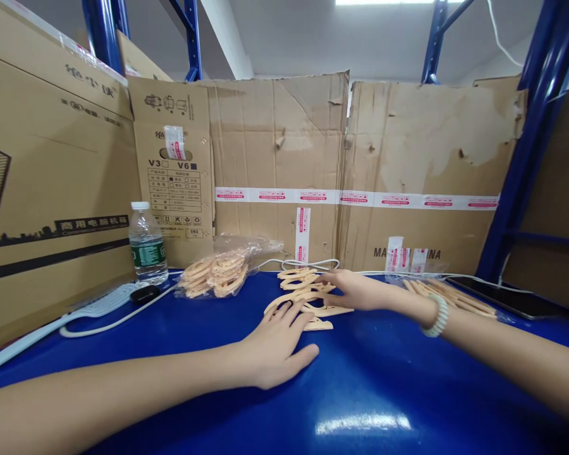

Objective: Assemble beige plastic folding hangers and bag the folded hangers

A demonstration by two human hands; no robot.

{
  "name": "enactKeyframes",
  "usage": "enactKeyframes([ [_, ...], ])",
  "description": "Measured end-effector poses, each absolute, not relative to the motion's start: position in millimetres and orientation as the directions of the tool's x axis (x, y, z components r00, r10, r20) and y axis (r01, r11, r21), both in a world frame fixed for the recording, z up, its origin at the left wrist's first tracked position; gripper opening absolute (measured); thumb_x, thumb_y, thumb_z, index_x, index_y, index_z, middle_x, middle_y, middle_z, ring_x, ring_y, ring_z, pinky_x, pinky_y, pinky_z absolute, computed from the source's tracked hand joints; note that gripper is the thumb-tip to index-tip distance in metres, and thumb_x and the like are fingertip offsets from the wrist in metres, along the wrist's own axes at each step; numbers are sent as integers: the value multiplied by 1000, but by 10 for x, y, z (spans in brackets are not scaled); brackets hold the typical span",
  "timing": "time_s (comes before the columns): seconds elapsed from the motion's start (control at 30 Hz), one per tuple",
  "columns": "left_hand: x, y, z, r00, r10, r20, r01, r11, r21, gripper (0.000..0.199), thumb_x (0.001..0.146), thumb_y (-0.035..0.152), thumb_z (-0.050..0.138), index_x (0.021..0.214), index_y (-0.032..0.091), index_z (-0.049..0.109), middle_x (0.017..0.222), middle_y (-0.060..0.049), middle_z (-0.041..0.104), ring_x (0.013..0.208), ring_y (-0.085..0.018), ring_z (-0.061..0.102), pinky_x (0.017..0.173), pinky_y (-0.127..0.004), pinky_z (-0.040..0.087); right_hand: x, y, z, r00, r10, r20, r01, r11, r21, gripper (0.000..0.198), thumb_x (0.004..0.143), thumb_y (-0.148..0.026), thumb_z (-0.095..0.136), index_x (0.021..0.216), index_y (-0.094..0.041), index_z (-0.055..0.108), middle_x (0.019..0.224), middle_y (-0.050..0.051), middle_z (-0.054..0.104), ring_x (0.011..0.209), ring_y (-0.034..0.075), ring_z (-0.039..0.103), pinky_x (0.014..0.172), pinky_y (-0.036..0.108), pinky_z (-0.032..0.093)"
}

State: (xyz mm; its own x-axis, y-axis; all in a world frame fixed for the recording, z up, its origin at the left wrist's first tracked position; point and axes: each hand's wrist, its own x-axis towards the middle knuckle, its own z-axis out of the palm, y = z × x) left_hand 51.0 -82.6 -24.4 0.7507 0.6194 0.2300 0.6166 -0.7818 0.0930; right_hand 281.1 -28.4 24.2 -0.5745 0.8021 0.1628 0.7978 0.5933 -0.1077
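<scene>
Pale, flat pieces [298, 295] with curved, looped outlines, looking like wood, lie in a loose group on the blue table [218, 417]. My left hand [279, 344] rests palm down at their near side, fingers spread over the nearest pieces and thumb stretched out to the right. From the right, my right hand [353, 289] reaches to the far edge of the same group. Its fingertips and thumb stand apart around the edge of the pieces, touching them, with none visibly lifted. A pale beaded band [437, 316] circles my right wrist.
Behind the pieces stands a cardboard wall [275, 158]. To the left are a plastic bag of similar pieces [215, 275], a water bottle [148, 246], a pale-blue fly swatter [99, 305] and a black object [145, 294]. Right: bagged sticks [455, 300], a dark tablet-like device [497, 297].
</scene>
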Motion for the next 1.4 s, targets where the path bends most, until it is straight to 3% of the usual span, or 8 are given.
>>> enactKeyframes([
  [0.23, 716, -306, -372, 718, 594, 362, 570, -801, 184, 39, 94, 18, 37, 131, 17, 49, 147, -15, 43, 140, -29, 31, 113, -51, 28, 3161, -183, 12, -429, 884, 186, 859, 463, -218, 20, 75, -34, 68, 76, -15, 64, 74, 9, 69, 67, 23, 62, 59, 29, 42],
  [0.43, 791, 143, -360, 613, 636, 469, 598, -761, 250, 49, 83, 3, 46, 130, 18, 48, 139, -15, 48, 132, -28, 44, 109, -45, 37, 3188, 23, -65, -248, 930, 272, 813, 353, -464, 11, 81, -27, 57, 75, -18, 53, 65, 4, 66, 56, 17, 61, 54, 26, 44],
  [0.63, 702, 208, -331, 465, 656, 594, 582, -732, 353, 38, 80, 9, 54, 117, 18, 53, 125, -13, 57, 118, -29, 55, 101, -48, 44, 3207, -134, 8, -159, 940, 303, 657, 330, -678, 15, 88, -30, 44, 77, -19, 46, 64, 3, 63, 51, 12, 57, 51, 22, 47],
  [0.83, 580, -286, -132, 316, 705, 635, 489, -695, 527, 28, 88, 26, 49, 115, 18, 51, 121, -11, 59, 101, -22, 62, 83, -37, 54, 3096, -651, 129, -295, 923, 247, 547, 375, -749, 26, 86, -43, 53, 79, -19, 47, 50, -4, 54, 43, 9, 48, 44, 20, 38],
  [0.97, 543, -741, -53, 472, 767, 435, 392, -624, 676, 41, 84, 39, 58, 121, 19, 54, 120, -9, 62, 93, -22, 63, 75, -33, 51, 2882, -975, 60, -436, 886, 157, 509, 387, -769, 31, 86, -46, 57, 81, -17, 52, 51, -6, 50, 42, 8, 44, 43, 20, 34],
  [1.13, 512, -1037, -95, 706, 664, 248, 380, -650, 658, 21, 93, 29, 46, 94, 18, 64, 79, 0, 65, 70, -15, 57, 62, -24, 40, 2721, -1178, -142, -425, 901, 84, 360, 253, -898, 36, 81, -50, 64, 80, -15, 54, 51, -6, 48, 44, 6, 43, 45, 20, 33],
  [1.27, 484, -1065, -153, 643, 710, 289, 349, -607, 714, 24, 96, 30, 41, 84, 17, 57, 70, 2, 58, 63, -12, 51, 59, -23, 38, 2753, -1241, -169, -454, 889, -56, 280, 83, -956, 45, 71, -50, 74, 92, -12, 62, 62, -2, 58, 47, 6, 48, 47, 20, 38],
  [1.4, 481, -1033, -213, 506, 748, 429, 252, -604, 756, 22, 98, 31, 40, 91, 18, 56, 78, 1, 59, 72, -13, 55, 69, -25, 42, 2813, -1260, -94, -501, 854, -139, 433, 108, -895, 43, 76, -49, 70, 96, -11, 70, 53, -3, 53, 45, 6, 45, 43, 19, 31],
])
